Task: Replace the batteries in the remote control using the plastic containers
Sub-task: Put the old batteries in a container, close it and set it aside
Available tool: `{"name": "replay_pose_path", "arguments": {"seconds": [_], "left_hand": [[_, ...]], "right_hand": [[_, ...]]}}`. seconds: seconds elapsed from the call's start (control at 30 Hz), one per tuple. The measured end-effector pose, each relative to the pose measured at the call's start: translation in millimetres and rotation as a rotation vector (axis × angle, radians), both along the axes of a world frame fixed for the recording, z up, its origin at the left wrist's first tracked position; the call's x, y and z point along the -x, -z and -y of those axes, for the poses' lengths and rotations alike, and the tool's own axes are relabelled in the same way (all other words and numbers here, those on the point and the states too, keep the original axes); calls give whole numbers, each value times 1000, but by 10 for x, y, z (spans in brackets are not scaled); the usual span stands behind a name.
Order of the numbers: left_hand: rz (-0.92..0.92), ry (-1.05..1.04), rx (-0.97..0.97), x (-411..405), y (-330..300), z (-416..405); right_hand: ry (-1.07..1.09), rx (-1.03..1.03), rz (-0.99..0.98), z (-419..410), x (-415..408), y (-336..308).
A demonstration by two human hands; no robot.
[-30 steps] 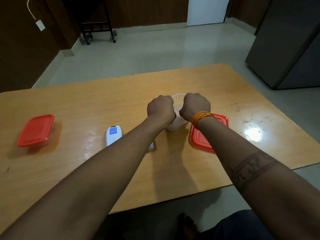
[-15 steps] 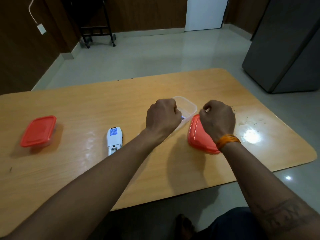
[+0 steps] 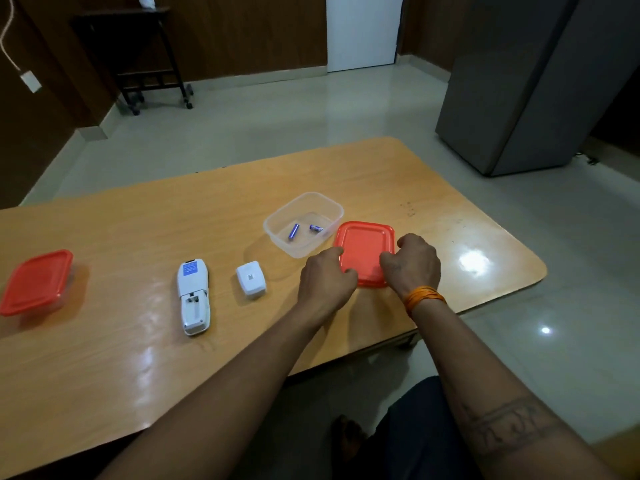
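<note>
Left hand (image 3: 323,278) fingers curled on red lid (image 3: 365,249) near-left edge | right hand (image 3: 414,263) fingers curled over its right edge | lid flat on table (image 3: 104,358), beside open clear container (image 3: 332,211) holding two batteries (image 3: 293,232) | remote (image 3: 192,296) lies well left, back open

Your right hand (image 3: 412,263) wears orange wrist threads (image 3: 423,296) beside the red lid (image 3: 364,249). At ten o'clock from it, the clear container (image 3: 304,206) holds two blue batteries (image 3: 293,231). At nine o'clock lies the white remote control (image 3: 192,292), blue-labelled, on your tan wood-grain table (image 3: 104,358).
</note>
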State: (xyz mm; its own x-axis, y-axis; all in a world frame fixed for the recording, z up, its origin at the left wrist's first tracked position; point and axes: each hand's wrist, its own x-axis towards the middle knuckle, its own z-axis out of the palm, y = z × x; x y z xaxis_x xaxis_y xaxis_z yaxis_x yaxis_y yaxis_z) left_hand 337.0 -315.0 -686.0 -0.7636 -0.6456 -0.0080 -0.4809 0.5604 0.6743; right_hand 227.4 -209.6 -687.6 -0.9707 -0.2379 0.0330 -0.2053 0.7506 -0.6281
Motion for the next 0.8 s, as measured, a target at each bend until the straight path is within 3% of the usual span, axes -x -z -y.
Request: {"name": "replay_pose_path", "arguments": {"seconds": [0.37, 0.5, 0.6, 0.8], "left_hand": [[-52, -50, -92, 31, -66, 22], [-110, -60, -255, 24, -91, 65], [-189, -86, -392, 21, -110, 146], [-425, -313, -543, -21, -469, 499]], "right_hand": [[131, 310, 331, -122, 87, -66], [176, 516, 355, -149, 53, -169], [87, 563, 195, -144, -22, -268], [-157, 403, -403, -65, -176, -398]]}}
